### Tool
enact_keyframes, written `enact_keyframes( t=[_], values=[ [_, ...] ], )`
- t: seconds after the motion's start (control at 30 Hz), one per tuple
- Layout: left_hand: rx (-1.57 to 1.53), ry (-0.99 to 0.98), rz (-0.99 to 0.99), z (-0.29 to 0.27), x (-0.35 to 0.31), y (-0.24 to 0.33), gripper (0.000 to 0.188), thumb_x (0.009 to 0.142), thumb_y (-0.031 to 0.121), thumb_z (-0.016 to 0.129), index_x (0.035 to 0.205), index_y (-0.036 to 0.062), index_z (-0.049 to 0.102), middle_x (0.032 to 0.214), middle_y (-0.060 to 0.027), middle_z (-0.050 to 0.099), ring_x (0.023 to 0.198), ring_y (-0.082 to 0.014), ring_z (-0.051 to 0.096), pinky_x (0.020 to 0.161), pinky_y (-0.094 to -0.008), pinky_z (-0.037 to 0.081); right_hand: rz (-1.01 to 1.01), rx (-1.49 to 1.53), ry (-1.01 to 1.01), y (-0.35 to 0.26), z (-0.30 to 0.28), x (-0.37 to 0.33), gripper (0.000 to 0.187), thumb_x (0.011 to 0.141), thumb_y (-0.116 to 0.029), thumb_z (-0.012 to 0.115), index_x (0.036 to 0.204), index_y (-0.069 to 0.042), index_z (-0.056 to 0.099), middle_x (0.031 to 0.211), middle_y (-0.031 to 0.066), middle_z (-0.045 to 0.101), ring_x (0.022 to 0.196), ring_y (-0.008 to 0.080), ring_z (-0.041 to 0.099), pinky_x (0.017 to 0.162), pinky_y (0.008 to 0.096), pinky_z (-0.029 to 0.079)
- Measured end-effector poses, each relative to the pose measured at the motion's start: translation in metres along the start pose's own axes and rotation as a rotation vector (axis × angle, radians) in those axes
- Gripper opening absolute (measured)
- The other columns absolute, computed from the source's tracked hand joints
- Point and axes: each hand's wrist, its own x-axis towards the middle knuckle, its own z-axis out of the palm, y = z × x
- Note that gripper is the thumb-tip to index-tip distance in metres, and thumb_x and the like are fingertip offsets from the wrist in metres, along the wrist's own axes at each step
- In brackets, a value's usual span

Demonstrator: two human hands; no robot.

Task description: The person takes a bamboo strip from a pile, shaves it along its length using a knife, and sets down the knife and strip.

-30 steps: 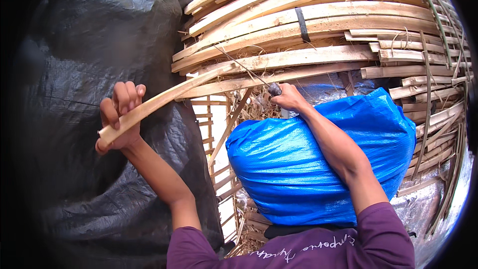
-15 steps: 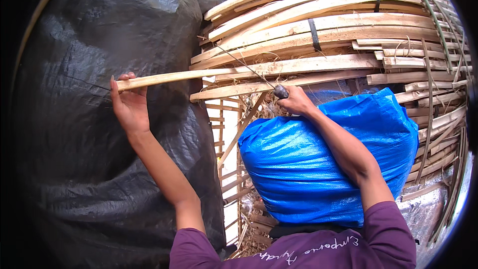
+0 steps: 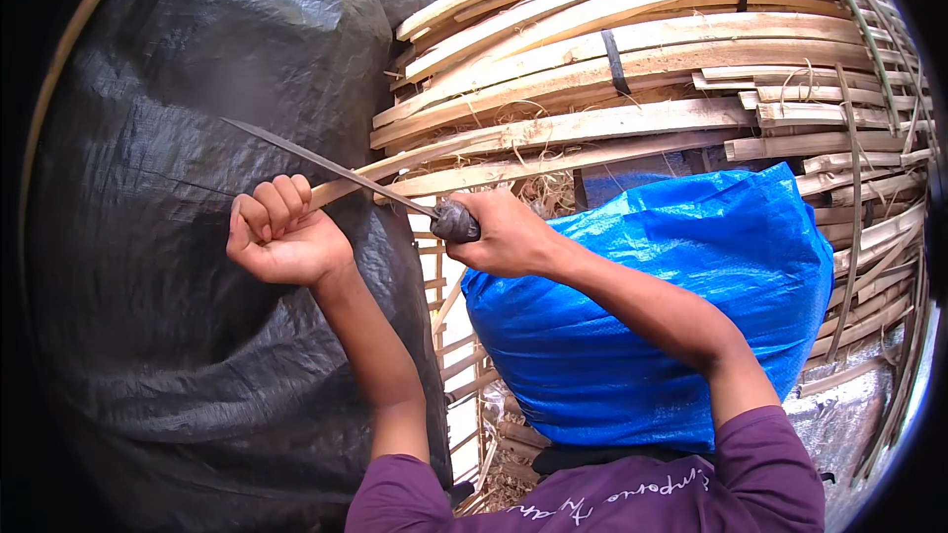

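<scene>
My left hand (image 3: 290, 233) is closed round the near end of a pale bamboo strip (image 3: 405, 156), in front of the black sheet. The strip runs up and right toward the stacked strips. In my right hand (image 3: 509, 231) is a long-bladed knife (image 3: 316, 160), its dark wrapped handle in my fist. The thin dark blade slants up and left, crossing over the strip just beside my left hand. From this angle I cannot tell whether the blade touches the strip.
A black plastic sheet (image 3: 178, 336) covers the left side. Blue tarpaulin (image 3: 632, 336) lies over my lap. Bundles of split bamboo (image 3: 642, 59), tied with black bands, lie ahead and to the right. Bamboo slats (image 3: 464, 365) show in the gap between the sheets.
The knife has swung left, from over the bamboo stack to across the strip near my left hand. My left hand has moved right and down, its fingers now curled.
</scene>
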Motion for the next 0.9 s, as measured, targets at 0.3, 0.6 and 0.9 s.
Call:
enact_keyframes(
  t=[0.3,0.6,0.9],
  values=[
    [0.085,0.164,0.067,-0.005,0.005,0.002,0.042,0.091,0.033,0.042,0.059,0.0185,0.018,0.049,0.0045,0.016,0.048,-0.0097,0.011,0.05,-0.0291,0.016,0.353,-0.017,-0.002,0.076,-0.012,0.002,0.013,0.072,-0.012,0.063,0.08,-0.001,0.062,0.065,0.0132,0.063,0.061,0.0206,0.061,0.062,0.0385,0.049],
    [0.115,0.152,0.086,0.006,0.009,-0.003,0.044,0.092,0.031,0.043,0.059,0.0184,0.018,0.049,0.0048,0.016,0.048,-0.0095,0.011,0.049,-0.029,0.015,0.065,0.001,-0.043,0.002,-0.002,0.006,0.021,0.072,-0.019,0.066,0.088,-0.005,0.064,0.078,0.0234,0.066,0.079,0.0424,0.064,0.074,0.0487,0.051],
    [0.147,0.28,0.062,-0.013,0.019,-0.003,0.041,0.09,0.028,0.042,0.058,0.0186,0.017,0.05,0.0046,0.016,0.048,-0.0099,0.013,0.05,-0.0286,0.017,0.456,-0.113,0.029,0.115,-0.018,0.001,0.022,0.072,-0.016,0.061,0.088,-0.003,0.066,0.073,0.0248,0.065,0.073,0.0377,0.068,0.07,0.0466,0.052]
  ],
)
